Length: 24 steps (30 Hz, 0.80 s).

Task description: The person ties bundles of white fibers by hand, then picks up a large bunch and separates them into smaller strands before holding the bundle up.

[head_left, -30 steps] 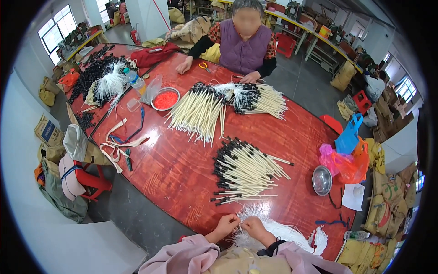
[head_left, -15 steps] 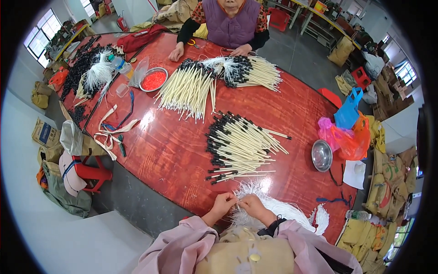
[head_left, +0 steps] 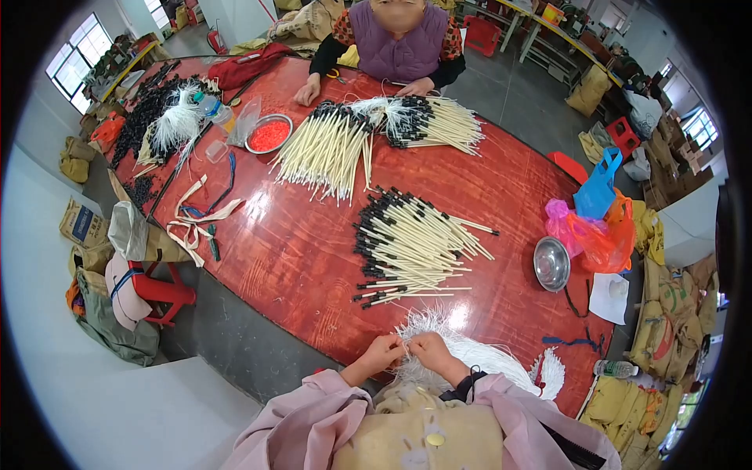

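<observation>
At the table's near edge my left hand [head_left: 382,354] and my right hand [head_left: 431,350] are close together, fingers pinched. Something thin and white seems to run between them, likely a strand of the white string, too small to make out fully. A large bundle of white strings [head_left: 489,356] lies under and to the right of my hands, its frayed end just beyond them. Farther out rests a pile of pale sticks with black ends [head_left: 419,247], apart from both hands.
Across the red table [head_left: 305,258] a person in a purple vest [head_left: 398,43] sits behind more bundled sticks [head_left: 321,153]. A bowl of red beads [head_left: 269,134] stands at left. To the right are a metal bowl [head_left: 551,264], plastic bags [head_left: 599,192] and a bottle [head_left: 616,369].
My hands have shifted only slightly and stay pinched close together. The view has tilted a little. The person opposite keeps both hands on the table.
</observation>
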Each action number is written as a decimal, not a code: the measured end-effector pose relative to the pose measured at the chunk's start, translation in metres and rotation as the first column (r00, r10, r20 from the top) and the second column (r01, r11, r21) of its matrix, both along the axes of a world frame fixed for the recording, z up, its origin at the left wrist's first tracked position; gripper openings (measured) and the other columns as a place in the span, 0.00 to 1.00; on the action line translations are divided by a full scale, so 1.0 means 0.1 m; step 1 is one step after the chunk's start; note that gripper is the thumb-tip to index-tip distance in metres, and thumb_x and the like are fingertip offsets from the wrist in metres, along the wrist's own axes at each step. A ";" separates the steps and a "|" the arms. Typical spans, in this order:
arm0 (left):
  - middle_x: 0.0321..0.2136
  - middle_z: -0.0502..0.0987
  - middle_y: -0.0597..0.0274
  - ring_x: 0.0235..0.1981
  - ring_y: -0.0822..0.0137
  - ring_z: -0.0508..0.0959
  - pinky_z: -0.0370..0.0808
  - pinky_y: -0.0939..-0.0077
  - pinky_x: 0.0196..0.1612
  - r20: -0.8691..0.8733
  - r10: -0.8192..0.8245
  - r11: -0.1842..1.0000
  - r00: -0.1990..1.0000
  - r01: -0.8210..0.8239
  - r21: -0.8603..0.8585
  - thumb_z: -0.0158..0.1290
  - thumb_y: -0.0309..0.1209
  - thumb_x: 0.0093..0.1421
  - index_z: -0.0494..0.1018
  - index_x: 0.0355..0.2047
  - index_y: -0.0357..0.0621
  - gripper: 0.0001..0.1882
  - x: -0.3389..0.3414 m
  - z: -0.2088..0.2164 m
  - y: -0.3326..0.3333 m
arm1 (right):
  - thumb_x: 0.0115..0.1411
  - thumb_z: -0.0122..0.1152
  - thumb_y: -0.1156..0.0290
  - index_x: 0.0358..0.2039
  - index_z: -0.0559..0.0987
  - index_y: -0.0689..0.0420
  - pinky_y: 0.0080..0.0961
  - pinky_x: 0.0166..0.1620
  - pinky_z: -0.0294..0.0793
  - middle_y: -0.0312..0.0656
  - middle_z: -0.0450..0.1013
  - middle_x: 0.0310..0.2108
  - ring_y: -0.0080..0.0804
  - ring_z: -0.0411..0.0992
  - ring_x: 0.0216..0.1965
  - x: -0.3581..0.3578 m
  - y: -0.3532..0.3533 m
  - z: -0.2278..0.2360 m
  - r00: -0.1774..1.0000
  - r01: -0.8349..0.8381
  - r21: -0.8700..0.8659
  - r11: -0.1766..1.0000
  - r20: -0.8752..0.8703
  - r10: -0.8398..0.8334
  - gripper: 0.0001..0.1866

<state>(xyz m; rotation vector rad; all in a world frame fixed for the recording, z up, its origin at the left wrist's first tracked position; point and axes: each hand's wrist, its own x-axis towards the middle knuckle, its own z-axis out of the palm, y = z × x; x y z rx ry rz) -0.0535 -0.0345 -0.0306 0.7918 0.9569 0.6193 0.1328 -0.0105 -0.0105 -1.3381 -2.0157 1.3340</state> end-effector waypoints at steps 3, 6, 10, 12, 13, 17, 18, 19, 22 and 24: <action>0.17 0.72 0.68 0.16 0.77 0.71 0.67 0.83 0.18 0.041 -0.058 0.994 0.997 0.054 0.097 0.51 0.31 0.61 0.71 0.29 0.42 0.07 0.08 0.10 -0.06 | 0.54 0.53 0.66 0.22 0.77 0.59 0.42 0.28 0.68 0.52 0.72 0.21 0.52 0.71 0.25 0.01 -0.05 -0.04 0.992 0.020 -0.002 1.000 0.124 -0.020 0.11; 0.17 0.72 0.67 0.16 0.78 0.71 0.67 0.83 0.18 0.056 -0.049 0.995 0.997 0.043 0.094 0.50 0.30 0.62 0.70 0.29 0.43 0.06 0.05 0.11 -0.05 | 0.54 0.51 0.65 0.21 0.77 0.58 0.44 0.29 0.68 0.53 0.71 0.21 0.54 0.71 0.25 0.01 -0.07 -0.16 0.988 0.073 0.018 0.997 0.135 -0.074 0.12; 0.19 0.76 0.61 0.14 0.77 0.72 0.68 0.83 0.17 0.011 0.237 0.971 0.972 -0.236 -0.026 0.47 0.29 0.64 0.69 0.33 0.42 0.05 -0.02 -0.07 -0.09 | 0.58 0.56 0.64 0.23 0.76 0.62 0.30 0.26 0.67 0.49 0.68 0.17 0.26 0.65 0.19 0.01 -0.07 -0.36 0.974 0.126 -0.043 0.991 0.196 -0.115 0.14; 0.20 0.76 0.61 0.17 0.76 0.73 0.69 0.85 0.19 0.013 0.278 0.954 0.960 -0.275 -0.124 0.48 0.29 0.64 0.69 0.36 0.41 0.04 0.02 -0.01 -0.05 | 0.58 0.57 0.67 0.23 0.75 0.64 0.26 0.25 0.66 0.44 0.66 0.15 0.19 0.63 0.20 0.05 -0.02 -0.19 0.983 0.139 -0.126 0.982 0.138 -0.121 0.13; 0.21 0.76 0.62 0.18 0.76 0.74 0.70 0.86 0.20 0.014 0.291 0.948 0.957 -0.286 -0.141 0.49 0.29 0.64 0.69 0.36 0.41 0.04 -0.01 -0.05 -0.01 | 0.58 0.57 0.69 0.23 0.75 0.64 0.24 0.26 0.66 0.41 0.66 0.15 0.17 0.62 0.21 0.03 0.05 -0.18 0.988 0.148 -0.142 0.979 0.061 -0.140 0.12; 0.24 0.75 0.64 0.20 0.76 0.75 0.71 0.86 0.21 0.034 0.309 0.932 0.951 -0.295 -0.212 0.51 0.27 0.62 0.69 0.37 0.40 0.05 0.05 -0.09 -0.04 | 0.58 0.58 0.70 0.22 0.76 0.65 0.24 0.26 0.65 0.37 0.68 0.15 0.18 0.63 0.21 0.06 0.01 -0.27 0.982 0.169 -0.241 0.956 -0.045 -0.185 0.12; 0.25 0.75 0.65 0.20 0.76 0.75 0.72 0.86 0.22 0.035 0.317 0.925 0.948 -0.301 -0.230 0.52 0.26 0.61 0.69 0.37 0.40 0.06 0.03 -0.10 -0.06 | 0.58 0.58 0.70 0.23 0.76 0.66 0.25 0.25 0.65 0.39 0.69 0.15 0.20 0.63 0.19 0.05 0.01 -0.25 0.983 0.161 -0.233 0.959 -0.044 -0.176 0.12; 0.25 0.75 0.65 0.20 0.76 0.75 0.72 0.86 0.22 0.038 0.324 0.920 0.945 -0.306 -0.246 0.53 0.26 0.61 0.69 0.37 0.40 0.06 0.02 -0.09 -0.07 | 0.57 0.59 0.69 0.23 0.76 0.66 0.27 0.24 0.65 0.42 0.69 0.15 0.22 0.64 0.18 0.04 0.01 -0.24 0.985 0.153 -0.222 0.963 -0.043 -0.167 0.12; 0.25 0.74 0.66 0.20 0.77 0.74 0.72 0.86 0.22 0.026 0.322 0.921 0.947 -0.306 -0.241 0.54 0.26 0.60 0.69 0.36 0.39 0.06 0.05 -0.04 -0.08 | 0.57 0.58 0.70 0.23 0.76 0.66 0.26 0.25 0.65 0.42 0.70 0.15 0.22 0.65 0.19 0.01 -0.05 -0.20 0.975 0.175 -0.253 0.951 -0.090 -0.204 0.12; 0.25 0.74 0.66 0.20 0.78 0.73 0.71 0.87 0.21 -0.010 0.314 0.929 0.949 -0.309 -0.205 0.54 0.26 0.59 0.70 0.35 0.39 0.05 0.09 0.00 -0.05 | 0.57 0.58 0.70 0.23 0.76 0.66 0.25 0.26 0.66 0.43 0.70 0.16 0.22 0.65 0.19 0.03 -0.04 -0.16 0.969 0.185 -0.261 0.947 -0.114 -0.221 0.11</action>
